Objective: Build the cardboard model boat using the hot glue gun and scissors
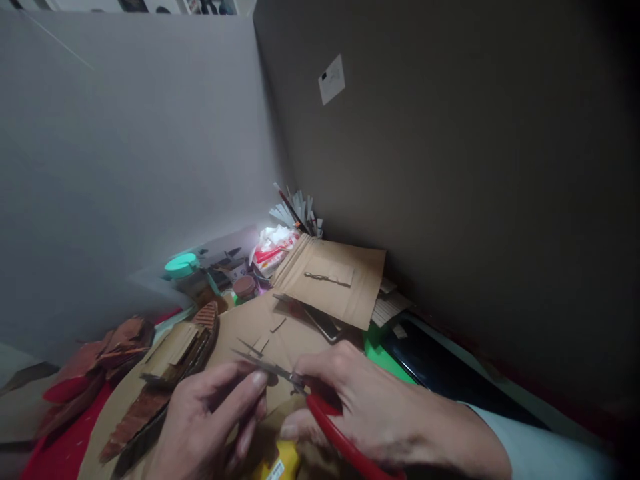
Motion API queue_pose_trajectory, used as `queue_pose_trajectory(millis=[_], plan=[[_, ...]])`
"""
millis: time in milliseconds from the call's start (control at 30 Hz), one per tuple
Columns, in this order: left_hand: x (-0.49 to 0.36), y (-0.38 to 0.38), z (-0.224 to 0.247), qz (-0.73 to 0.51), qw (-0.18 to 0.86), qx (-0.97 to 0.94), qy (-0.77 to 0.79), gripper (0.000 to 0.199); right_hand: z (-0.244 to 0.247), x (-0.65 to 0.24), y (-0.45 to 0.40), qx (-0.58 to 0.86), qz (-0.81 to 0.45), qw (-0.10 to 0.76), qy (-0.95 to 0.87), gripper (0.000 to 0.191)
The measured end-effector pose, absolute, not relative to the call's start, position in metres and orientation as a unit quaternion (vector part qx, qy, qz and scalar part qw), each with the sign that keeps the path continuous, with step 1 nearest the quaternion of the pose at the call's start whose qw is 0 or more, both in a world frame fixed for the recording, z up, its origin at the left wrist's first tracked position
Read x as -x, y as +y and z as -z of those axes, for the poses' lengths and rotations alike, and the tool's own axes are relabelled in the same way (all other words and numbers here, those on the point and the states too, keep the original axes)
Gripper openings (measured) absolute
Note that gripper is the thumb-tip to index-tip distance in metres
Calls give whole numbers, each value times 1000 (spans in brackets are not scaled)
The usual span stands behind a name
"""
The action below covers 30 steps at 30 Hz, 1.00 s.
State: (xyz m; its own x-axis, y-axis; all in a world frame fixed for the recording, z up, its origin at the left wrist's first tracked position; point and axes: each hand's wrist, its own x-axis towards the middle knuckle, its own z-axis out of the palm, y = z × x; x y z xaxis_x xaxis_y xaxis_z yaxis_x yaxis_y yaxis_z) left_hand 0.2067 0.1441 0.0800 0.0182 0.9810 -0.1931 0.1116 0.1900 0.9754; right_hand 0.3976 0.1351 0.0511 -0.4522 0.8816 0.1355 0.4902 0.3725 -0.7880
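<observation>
My right hand (360, 393) grips a pair of red-handled scissors (340, 440), its blades pointing left and slightly apart. Fingertips of my left hand (215, 413) are pinched together right at the blades; whatever they hold is too small or hidden to make out. Beneath both hands lies a large sheet of brown cardboard (240, 320), with small cut scraps (259, 347) just beyond the blade tips. To the left sits a boat-shaped cardboard model (140, 413) with a brown ridged surface. A yellow tool (280, 460), partly cut off by the frame, lies below my right thumb.
A folded cardboard piece (335, 273) lies ahead, with another pair of scissors (320, 323) partly beneath it. Behind are a turquoise-lidded jar (181, 265), a red-and-white packet (273, 250) and upright brushes (297, 210). A dark glossy object (440, 367) lies right; two walls rise behind.
</observation>
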Motion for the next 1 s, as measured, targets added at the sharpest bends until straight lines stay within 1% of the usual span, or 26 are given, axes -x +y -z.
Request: queue_pose_trajectory(millis=[100, 233, 367, 500, 567, 733, 867, 900, 1000], plan=[[-206, 146, -79, -399, 532, -493, 561, 35, -51, -398, 136, 434, -333, 292, -784, 41], [-205, 152, -72, -388, 544, -511, 541, 39, -45, -400, 136, 471, -344, 262, -769, 36], [-203, 157, -66, -381, 562, -499, 539, 38, -40, -400, 138, 483, -331, 249, -772, 33], [-203, 156, -64, -391, 559, -495, 539, 36, -44, -397, 139, 486, -336, 242, -769, 36], [-204, 155, -64, -389, 560, -500, 533, 38, -47, -396, 140, 484, -346, 241, -766, 38], [-207, 155, -59, -381, 579, -496, 523, 40, -51, -396, 140, 453, -363, 283, -763, 35], [-210, 154, -59, -374, 598, -488, 514, 35, -51, -396, 141, 502, -364, 238, -748, 45], [-210, 153, -60, -372, 602, -487, 512, 35, -51, -396, 141, 510, -348, 229, -753, 43], [-209, 151, -69, -381, 591, -492, 513, 33, -52, -400, 147, 520, -276, 220, -777, 28]])
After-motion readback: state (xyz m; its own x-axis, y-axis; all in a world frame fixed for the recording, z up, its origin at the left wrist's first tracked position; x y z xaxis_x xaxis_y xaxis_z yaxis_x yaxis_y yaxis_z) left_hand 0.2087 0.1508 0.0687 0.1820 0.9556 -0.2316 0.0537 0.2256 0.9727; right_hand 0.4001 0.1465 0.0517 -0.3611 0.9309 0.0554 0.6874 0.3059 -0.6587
